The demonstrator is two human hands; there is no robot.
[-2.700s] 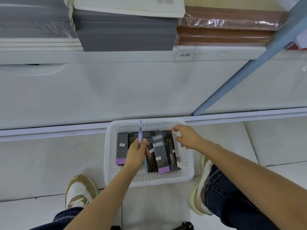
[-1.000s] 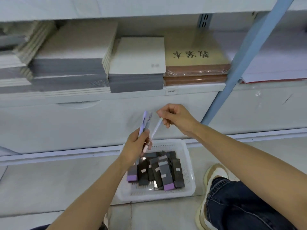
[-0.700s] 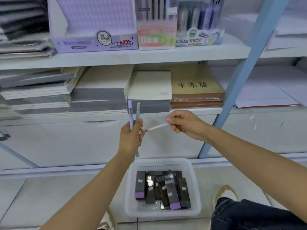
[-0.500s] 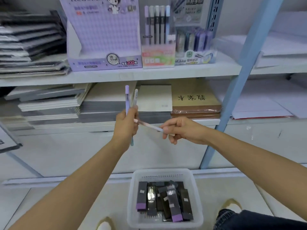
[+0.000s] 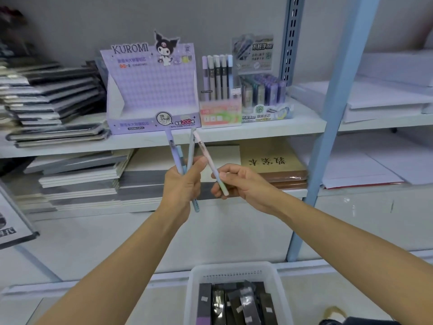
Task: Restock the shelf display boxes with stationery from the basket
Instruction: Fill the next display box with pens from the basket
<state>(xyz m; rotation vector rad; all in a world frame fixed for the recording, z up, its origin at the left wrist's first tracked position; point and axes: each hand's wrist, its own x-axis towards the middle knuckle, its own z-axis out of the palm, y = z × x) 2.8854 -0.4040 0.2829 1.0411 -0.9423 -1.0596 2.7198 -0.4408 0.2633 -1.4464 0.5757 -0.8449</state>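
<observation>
The left hand (image 5: 181,184) is gripping a small bundle of pens (image 5: 173,151) in its curled fingers, with their tops fanning upward and one grey-blue barrel sticking out below the fist. The right hand (image 5: 243,184) is pinching a single pink pen (image 5: 209,160) near its lower end between thumb and fingers. That pen is slanting up and to the left, so its top is crossing close to the tops of the bundle and its middle is passing just beside the left thumb; I cannot tell whether they are touching. The two hands are sitting near each other but apart, both at chest height in front of the shelf (image 5: 257,132). The pen box (image 5: 220,113) is standing on that shelf above the hands and a little to the right, and the pens already in it are standing upright in a row. An empty-looking purple box (image 5: 152,95) is sitting just beside it on the left. The right hand is the nearer one to the pen box, so it looks set to do the placing, and the slanted pink pen will need turning upright to match the slots. The basket (image 5: 234,266) is lying on the floor below the hands, holding dark packs (image 5: 246,306).
</observation>
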